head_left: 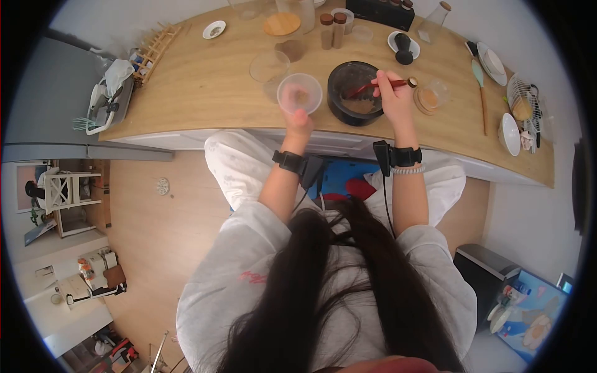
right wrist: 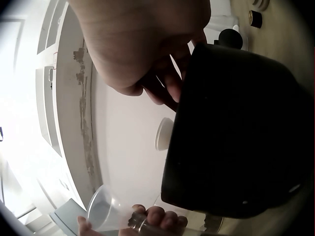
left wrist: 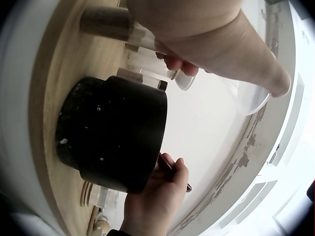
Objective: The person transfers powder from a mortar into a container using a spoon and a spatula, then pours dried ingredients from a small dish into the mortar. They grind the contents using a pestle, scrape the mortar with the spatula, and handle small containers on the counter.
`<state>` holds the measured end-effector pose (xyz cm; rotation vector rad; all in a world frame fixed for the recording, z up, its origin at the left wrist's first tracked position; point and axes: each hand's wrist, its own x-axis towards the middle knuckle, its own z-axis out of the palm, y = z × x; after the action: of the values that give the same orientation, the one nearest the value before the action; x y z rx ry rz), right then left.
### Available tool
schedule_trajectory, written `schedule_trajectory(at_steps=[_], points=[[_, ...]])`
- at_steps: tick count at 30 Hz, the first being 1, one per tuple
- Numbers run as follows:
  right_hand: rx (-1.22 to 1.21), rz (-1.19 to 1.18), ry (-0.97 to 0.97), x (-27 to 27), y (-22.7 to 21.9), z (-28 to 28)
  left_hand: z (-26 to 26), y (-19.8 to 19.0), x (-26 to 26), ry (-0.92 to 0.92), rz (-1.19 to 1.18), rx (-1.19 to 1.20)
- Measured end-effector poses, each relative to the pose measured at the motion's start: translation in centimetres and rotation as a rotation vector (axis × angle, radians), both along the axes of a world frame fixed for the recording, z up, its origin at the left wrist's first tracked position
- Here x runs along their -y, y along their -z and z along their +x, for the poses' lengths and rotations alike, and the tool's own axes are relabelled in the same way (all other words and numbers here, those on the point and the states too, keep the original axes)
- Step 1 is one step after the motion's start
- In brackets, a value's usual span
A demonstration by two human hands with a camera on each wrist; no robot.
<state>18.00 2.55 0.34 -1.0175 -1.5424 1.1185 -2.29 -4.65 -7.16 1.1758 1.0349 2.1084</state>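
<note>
My left hand (head_left: 300, 124) holds a clear plastic cup (head_left: 313, 87) over the counter, just left of a black mortar (head_left: 333, 102). A little brown matter shows in the bottom of the cup. With my right hand (head_left: 398, 105) I pinch the handle of a dark red spoon (head_left: 372, 86). Its head reaches into the mortar, where brown powder (head_left: 359, 105) lies. In the left wrist view the mortar (left wrist: 123, 132) stands upright on the wood, with the right fingers at its rim. From the right wrist, the cup (right wrist: 106, 209) appears tilted, beyond the mortar's dark side.
A black pestle (head_left: 403, 51) lies on a small white plate behind the mortar. Glass jars (head_left: 435, 93) stand right of it, clear containers (head_left: 268, 65) left. Two brown-lidded shakers (head_left: 333, 34) are at the back. A spatula (head_left: 482, 93) and white bowl (head_left: 509, 133) lie right.
</note>
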Motion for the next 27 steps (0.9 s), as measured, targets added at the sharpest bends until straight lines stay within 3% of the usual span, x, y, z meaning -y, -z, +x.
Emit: schedule_trajectory(at_steps=[5, 9, 11, 13, 17, 20, 22, 27], points=[[-0.111, 0.120, 0.074, 0.6, -0.1, -0.9, -0.2, 0.1, 0.0, -0.010, -0.012, -0.036], [0.000, 0.063, 0.051, 0.9, -0.4, -0.3, -0.1, -0.9, 0.2, 0.037, -0.056, -0.021], [0.020, 0.033, 0.037, 0.9, -0.2, -0.5, -0.3, -0.1, -0.3, -0.024, -0.043, -0.054], [-0.182, 0.105, 0.108, 1.1, -0.1, -1.2, -0.4, 0.9, -0.7, -0.085, -0.034, -0.085], [-0.094, 0.210, 0.092, 0.9, 1.1, -0.4, -0.4, 1.2, -0.7, -0.097, -0.039, -0.077], [-0.110, 0.086, 0.035, 1.2, 1.4, 0.2, -0.8, 1.6, -0.8, -0.082, -0.048, -0.097], [-0.274, 0.130, 0.073, 1.5, 1.3, -0.1, -1.0, 1.7, -0.9, -0.064, -0.053, -0.118], [-0.179, 0.144, 0.074, 2.1, 1.6, 0.4, -0.4, 0.9, -0.7, -0.074, -0.042, -0.084]])
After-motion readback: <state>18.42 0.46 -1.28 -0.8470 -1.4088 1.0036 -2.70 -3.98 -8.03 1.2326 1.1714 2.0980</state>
